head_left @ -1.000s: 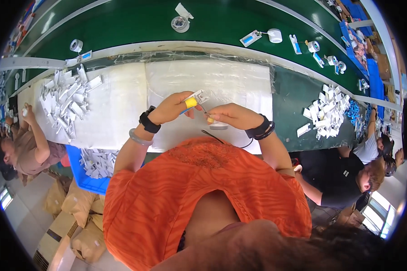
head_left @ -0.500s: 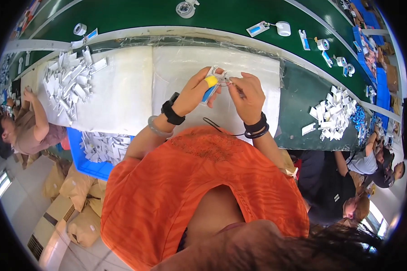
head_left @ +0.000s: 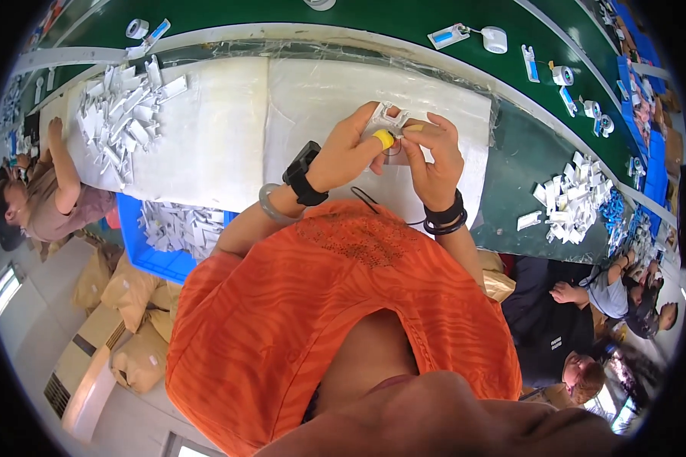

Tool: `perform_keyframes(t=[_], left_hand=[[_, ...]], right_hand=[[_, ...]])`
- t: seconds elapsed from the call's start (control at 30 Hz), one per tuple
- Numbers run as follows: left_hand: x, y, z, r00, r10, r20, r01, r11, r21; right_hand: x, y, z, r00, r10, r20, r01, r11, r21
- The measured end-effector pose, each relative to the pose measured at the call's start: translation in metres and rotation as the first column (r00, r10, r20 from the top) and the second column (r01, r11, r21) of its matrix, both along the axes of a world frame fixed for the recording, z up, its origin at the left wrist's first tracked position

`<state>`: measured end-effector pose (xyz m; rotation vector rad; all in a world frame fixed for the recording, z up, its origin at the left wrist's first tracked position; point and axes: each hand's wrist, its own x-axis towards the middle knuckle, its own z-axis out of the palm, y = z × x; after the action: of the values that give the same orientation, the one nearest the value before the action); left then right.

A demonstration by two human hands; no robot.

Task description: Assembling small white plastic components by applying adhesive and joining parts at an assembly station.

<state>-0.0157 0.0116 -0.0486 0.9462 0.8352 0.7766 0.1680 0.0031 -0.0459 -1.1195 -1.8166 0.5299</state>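
1 white plastic part (head_left: 389,114), approx 1 o'clock, in l. hand (head_left: 343,154), pinched thumb vs fingers. r. hand (head_left: 438,161): thumb + fingertip at its edge; can't tell if gripping. step, prob.: fine two-hand work; next move calls for firm l. hold, precise r. fingertips. white pile (head_left: 573,199), 3 o'clock.

Left hand (head_left: 344,152) curled near right hand (head_left: 439,161)

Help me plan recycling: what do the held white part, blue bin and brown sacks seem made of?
White part: probably moulded plastic, satin; opaque, with thin cut-out edges.
Blue bin: likely plastic, smooth; evenly coloured, rigid-looking walls.
Brown sacks: paper or woven plastic, matt; their creases leave it open.
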Motion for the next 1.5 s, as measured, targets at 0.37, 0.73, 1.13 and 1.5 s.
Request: perform_keyframes(t=[0.37,0.73,1.13,1.5], left_hand=[[0.001,-0.003,0.020,0.994,-0.018,-0.105,0.025,0.997,0.066],[0.002,-0.003,0.017,0.968,0.005,-0.252,0.055,0.972,0.227],[0.004,-0.008,0.011,0.981,0.081,-0.176,-0.024,0.952,0.306],[0.007,-0.008,0.015,0.933,0.132,-0.336,-0.008,0.938,0.345]], right_hand=[[-0.003,0.000,0.002,0.994,-0.051,0.098,0.038,0.991,0.131],[-0.003,0.000,0.000,0.993,-0.062,0.103,0.048,0.990,0.132],[-0.004,0.005,0.008,0.990,-0.025,0.139,0.008,0.993,0.118],[-0.007,0.001,0.005,0.991,-0.050,0.128,0.035,0.992,0.119]])
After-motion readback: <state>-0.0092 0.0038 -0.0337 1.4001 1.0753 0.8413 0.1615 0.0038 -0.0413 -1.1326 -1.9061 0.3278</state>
